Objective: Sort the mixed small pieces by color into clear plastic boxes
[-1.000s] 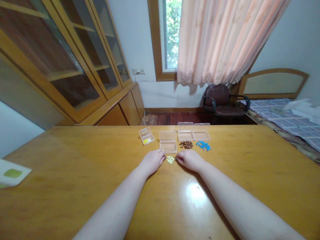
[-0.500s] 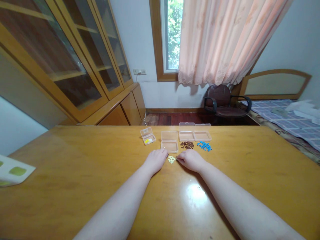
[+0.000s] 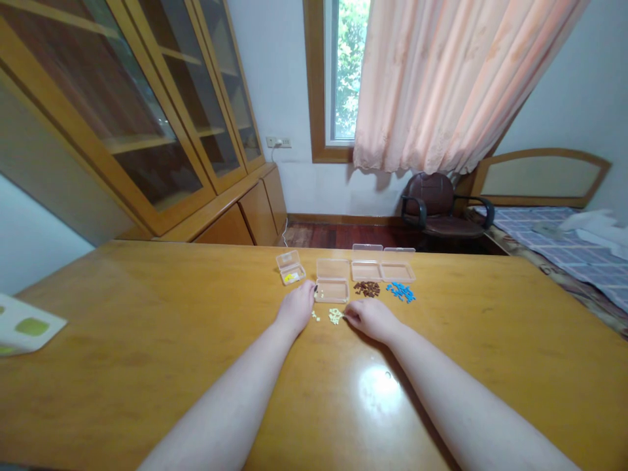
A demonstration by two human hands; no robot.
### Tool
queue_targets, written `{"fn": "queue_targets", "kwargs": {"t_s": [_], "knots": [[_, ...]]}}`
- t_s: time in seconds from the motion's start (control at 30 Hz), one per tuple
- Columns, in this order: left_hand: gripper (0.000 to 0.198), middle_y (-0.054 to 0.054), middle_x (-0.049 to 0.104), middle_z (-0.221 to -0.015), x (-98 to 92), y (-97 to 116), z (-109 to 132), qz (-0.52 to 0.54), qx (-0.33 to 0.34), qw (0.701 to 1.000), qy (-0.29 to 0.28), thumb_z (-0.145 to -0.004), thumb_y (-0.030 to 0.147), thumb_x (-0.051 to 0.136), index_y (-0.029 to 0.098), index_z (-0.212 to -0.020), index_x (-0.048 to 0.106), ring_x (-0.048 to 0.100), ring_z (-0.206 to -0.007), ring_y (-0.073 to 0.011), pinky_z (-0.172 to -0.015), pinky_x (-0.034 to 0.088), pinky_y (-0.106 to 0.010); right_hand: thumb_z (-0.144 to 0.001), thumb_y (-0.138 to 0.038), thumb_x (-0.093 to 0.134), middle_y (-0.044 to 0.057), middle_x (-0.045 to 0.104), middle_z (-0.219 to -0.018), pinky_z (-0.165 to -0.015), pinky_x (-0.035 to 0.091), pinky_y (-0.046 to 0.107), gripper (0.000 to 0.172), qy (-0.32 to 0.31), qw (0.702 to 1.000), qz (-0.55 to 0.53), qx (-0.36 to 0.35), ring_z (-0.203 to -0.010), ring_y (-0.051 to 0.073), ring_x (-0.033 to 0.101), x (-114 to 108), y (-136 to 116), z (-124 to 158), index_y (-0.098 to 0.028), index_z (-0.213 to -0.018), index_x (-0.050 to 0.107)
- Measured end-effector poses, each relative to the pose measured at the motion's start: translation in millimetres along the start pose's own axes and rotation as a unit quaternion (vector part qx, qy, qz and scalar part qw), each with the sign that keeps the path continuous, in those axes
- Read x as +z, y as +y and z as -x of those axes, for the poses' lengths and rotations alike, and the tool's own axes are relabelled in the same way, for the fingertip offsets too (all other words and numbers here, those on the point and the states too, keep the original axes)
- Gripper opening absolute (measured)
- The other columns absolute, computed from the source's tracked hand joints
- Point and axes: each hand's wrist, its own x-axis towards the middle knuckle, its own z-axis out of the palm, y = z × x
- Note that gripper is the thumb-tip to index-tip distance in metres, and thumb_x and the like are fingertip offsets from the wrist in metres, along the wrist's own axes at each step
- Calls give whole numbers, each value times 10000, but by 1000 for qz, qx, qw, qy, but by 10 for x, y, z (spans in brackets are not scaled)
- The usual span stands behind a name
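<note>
Pieces of pale yellow (image 3: 335,316) are gathered on the bench (image 3: 314,399) before an open clear box (image 3: 333,290), apparently kept apart by colour from brown pieces (image 3: 367,288) and blue pieces (image 3: 401,292). Lids (image 3: 332,268) are tipped back, presumably for reach. The left hand (image 3: 297,306) is placed at the box's left edge, the right hand (image 3: 375,318) apart from it, beside the yellow pile; whether anything is pinched cannot be told. Room is offered sideways, less toward the far edge.
</note>
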Motion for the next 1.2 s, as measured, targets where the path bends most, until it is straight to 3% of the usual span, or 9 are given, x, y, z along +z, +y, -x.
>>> {"fn": "queue_targets", "kwargs": {"t_s": [0.3,0.57,0.7,0.87,1.0,1.2], "knots": [[253,-82,680,-882,140,-53,-85,75,-27,996,34,-945,233,343,172,-977,587,628,-822,-201,-715,429,-290,-869,-262,519,36,718,-814,-673,406,232,165,-5,1000,-17,3,-753,157,646,-36,-30,2,-213,-871,676],[273,-98,637,-1132,166,-64,-94,160,29,984,76,-903,172,412,157,-1135,554,589,-1024,-190,-874,445,-297,-863,-263,529,28,709,-804,-647,387,227,142,-1,1000,-23,6,-726,146,630,-32,-10,3,-212,-870,661],[216,-69,656,-1026,-8,-67,14,92,65,992,65,-899,232,430,187,-1032,594,602,-944,-189,-831,455,-296,-864,-262,535,24,705,-799,-647,380,223,131,2,999,-33,8,-722,139,622,-42,-3,14,-211,-875,655],[175,-46,651,-916,-202,-31,173,-44,115,992,-37,-863,330,506,218,-874,640,611,-841,-183,-731,456,-270,-877,-293,525,31,709,-821,-663,391,222,159,-6,999,-42,6,-747,141,626,-65,12,30,-215,-898,662],[195,-72,654,-919,-194,44,194,-110,103,985,-79,-849,327,510,209,-869,664,626,-829,-211,-721,469,-302,-890,-282,497,46,711,-807,-667,387,232,195,-17,1000,4,6,-742,157,629,-98,-14,30,-207,-873,676],[208,-107,656,-915,-122,127,180,-118,95,986,-67,-859,281,477,184,-862,661,633,-835,-240,-733,476,-337,-890,-263,468,70,708,-793,-665,391,248,210,-23,998,53,18,-736,180,636,-130,-80,25,-191,-846,661]]}}
